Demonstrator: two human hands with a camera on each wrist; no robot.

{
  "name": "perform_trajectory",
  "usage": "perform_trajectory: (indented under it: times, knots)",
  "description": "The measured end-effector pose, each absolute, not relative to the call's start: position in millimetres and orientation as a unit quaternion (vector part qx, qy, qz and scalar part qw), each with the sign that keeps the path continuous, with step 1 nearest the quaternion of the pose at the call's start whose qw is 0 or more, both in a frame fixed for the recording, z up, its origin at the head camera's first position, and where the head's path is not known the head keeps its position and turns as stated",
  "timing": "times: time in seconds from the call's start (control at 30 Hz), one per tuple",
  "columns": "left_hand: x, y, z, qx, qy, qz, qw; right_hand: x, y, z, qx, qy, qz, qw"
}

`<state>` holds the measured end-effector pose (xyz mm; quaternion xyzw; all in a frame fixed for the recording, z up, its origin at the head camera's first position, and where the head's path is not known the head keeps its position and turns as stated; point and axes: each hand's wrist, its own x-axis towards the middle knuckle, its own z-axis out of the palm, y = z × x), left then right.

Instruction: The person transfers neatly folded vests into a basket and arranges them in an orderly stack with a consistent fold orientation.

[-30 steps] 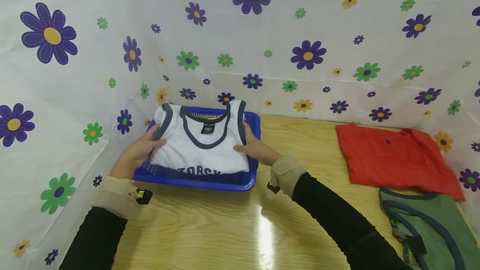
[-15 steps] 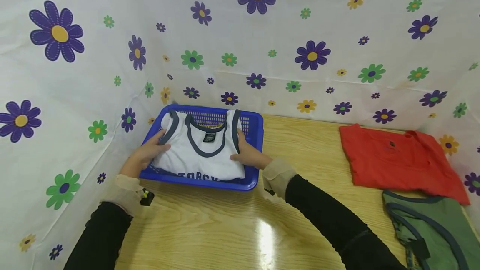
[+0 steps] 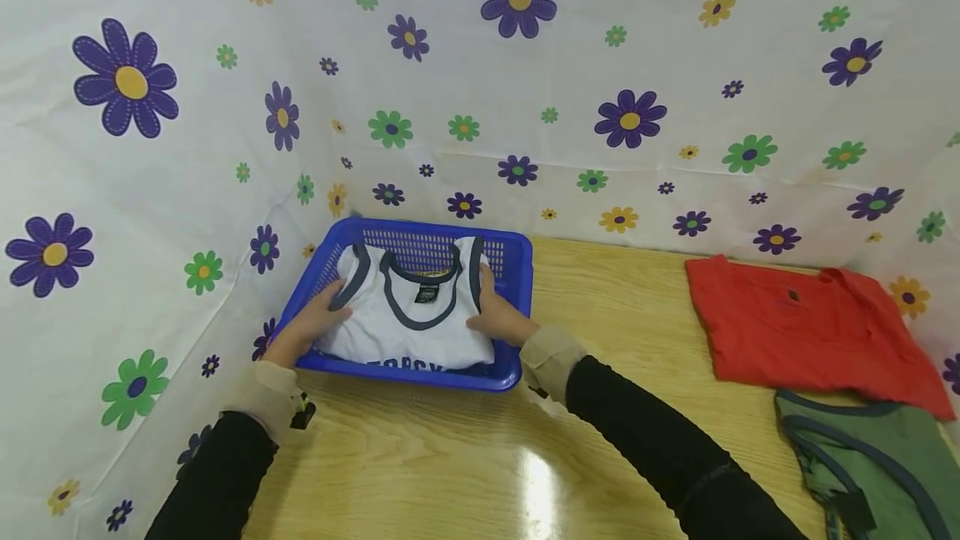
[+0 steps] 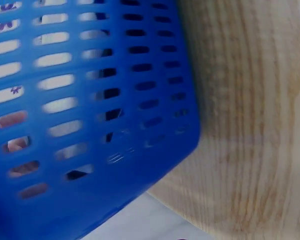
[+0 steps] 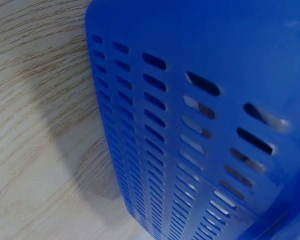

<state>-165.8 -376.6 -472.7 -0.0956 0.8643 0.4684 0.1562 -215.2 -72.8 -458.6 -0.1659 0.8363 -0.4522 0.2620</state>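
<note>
A folded white tank top (image 3: 420,332) with dark trim and a black neck label lies inside the blue plastic basket (image 3: 527,273). My left hand (image 3: 318,317) grips its left side, thumb on top of the cloth. On the opposite side my right hand (image 3: 498,313) holds the tank top near the armhole trim, thumb also on top. The fingers under the cloth are mostly hidden. Both wrist views show mainly the slotted basket wall (image 4: 95,165), with bits of the hands and white cloth visible through the slots.
A folded red shirt (image 3: 810,332) lies on the wooden table (image 3: 405,457) at the right. In front of it is a folded green garment (image 3: 885,448) with dark trim. A flower-print white curtain (image 3: 450,48) stands behind and along the left side.
Both hands have lowered the white tank top into the basket; it covered the back rim before, and now that rim and back wall show. The view has shifted slightly.
</note>
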Motion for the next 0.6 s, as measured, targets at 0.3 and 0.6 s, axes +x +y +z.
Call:
perform_trajectory:
  times: [0.3, 0.6]
  knots:
    - [-185.2, -370.4, -476.9, -0.083, 0.883, 0.445, 0.122, -218.1, -67.0, -454.6, -0.163, 0.866, -0.417, 0.224]
    - [-184.3, -365.3, -471.0, -0.100, 0.878, 0.434, 0.173, -213.1, -70.4, -453.6, -0.181, 0.907, -0.313, 0.216]
